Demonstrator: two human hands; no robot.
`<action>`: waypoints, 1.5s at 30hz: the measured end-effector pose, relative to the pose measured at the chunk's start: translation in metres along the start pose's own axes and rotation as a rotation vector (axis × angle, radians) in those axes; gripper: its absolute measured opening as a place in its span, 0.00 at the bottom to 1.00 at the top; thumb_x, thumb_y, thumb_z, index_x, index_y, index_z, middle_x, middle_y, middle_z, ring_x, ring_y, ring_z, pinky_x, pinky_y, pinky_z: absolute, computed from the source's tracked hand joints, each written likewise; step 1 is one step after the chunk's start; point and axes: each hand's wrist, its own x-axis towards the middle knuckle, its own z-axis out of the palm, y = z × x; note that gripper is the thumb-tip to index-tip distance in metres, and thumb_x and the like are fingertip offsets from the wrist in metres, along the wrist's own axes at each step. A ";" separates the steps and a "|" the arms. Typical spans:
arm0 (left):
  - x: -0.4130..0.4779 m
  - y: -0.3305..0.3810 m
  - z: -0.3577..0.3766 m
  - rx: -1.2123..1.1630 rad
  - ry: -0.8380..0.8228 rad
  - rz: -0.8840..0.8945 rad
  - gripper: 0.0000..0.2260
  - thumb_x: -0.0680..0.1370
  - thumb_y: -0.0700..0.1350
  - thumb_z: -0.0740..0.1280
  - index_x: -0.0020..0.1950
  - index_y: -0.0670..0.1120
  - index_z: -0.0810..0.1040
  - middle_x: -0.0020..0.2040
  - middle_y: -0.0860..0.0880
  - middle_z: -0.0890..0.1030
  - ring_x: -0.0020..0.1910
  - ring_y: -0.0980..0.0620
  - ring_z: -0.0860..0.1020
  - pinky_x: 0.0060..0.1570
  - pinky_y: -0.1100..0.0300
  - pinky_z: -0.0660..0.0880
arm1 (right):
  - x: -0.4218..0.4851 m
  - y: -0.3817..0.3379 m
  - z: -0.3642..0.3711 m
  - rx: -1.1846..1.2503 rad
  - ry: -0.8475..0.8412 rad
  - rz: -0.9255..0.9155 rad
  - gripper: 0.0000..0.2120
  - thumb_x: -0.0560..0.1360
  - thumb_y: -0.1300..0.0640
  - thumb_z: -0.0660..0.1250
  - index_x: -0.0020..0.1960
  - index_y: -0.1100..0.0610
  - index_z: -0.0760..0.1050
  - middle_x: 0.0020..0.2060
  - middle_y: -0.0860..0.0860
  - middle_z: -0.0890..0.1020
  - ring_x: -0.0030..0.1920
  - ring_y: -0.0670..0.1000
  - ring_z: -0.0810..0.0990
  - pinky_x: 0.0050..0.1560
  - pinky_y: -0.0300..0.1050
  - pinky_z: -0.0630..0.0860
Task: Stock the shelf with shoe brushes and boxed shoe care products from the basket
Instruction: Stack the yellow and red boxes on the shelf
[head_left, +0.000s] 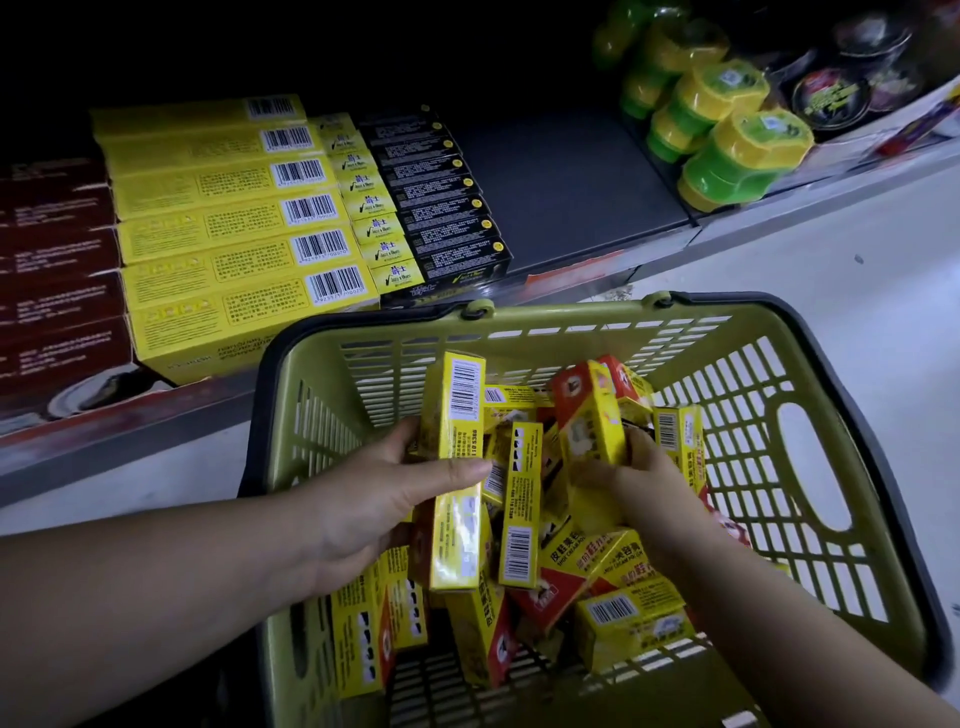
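Observation:
An olive-green plastic basket (810, 467) sits on the floor in front of a low shelf (566, 197). Inside lie several yellow-and-red boxed shoe creams (628, 618) in a jumble. My left hand (384, 499) is inside the basket, closed around a long yellow box (454, 415) that stands on end, with another yellow box beneath it. My right hand (639, 488) grips an upright yellow-and-red box (587, 410). No shoe brushes are visible in the basket.
On the shelf stand rows of long yellow boxes (234, 223), small yellow boxes (374, 208), black boxes (447, 208) and dark red boxes (57, 270). A bare dark gap lies right of the black boxes. Green-and-yellow jars (727, 135) and black tins (831, 93) fill the right.

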 end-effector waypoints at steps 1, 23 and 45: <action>0.000 0.000 0.000 -0.003 0.006 -0.006 0.42 0.54 0.51 0.76 0.67 0.55 0.67 0.57 0.52 0.82 0.59 0.50 0.76 0.65 0.44 0.67 | -0.009 -0.005 -0.002 0.144 -0.063 0.013 0.18 0.71 0.61 0.70 0.59 0.55 0.72 0.48 0.55 0.83 0.47 0.58 0.82 0.51 0.62 0.79; -0.003 0.003 -0.006 -0.116 0.014 0.081 0.16 0.64 0.54 0.68 0.51 0.53 0.80 0.41 0.48 0.85 0.38 0.51 0.84 0.38 0.57 0.79 | -0.036 -0.010 0.040 0.850 -0.567 0.091 0.33 0.50 0.45 0.80 0.50 0.58 0.77 0.41 0.55 0.81 0.38 0.54 0.80 0.42 0.49 0.76; -0.003 -0.002 -0.004 0.013 -0.137 0.055 0.27 0.66 0.49 0.70 0.65 0.53 0.72 0.54 0.52 0.83 0.53 0.54 0.81 0.59 0.50 0.74 | -0.041 -0.009 0.050 0.673 -0.591 0.132 0.20 0.67 0.49 0.70 0.56 0.56 0.80 0.53 0.59 0.83 0.52 0.59 0.82 0.45 0.52 0.81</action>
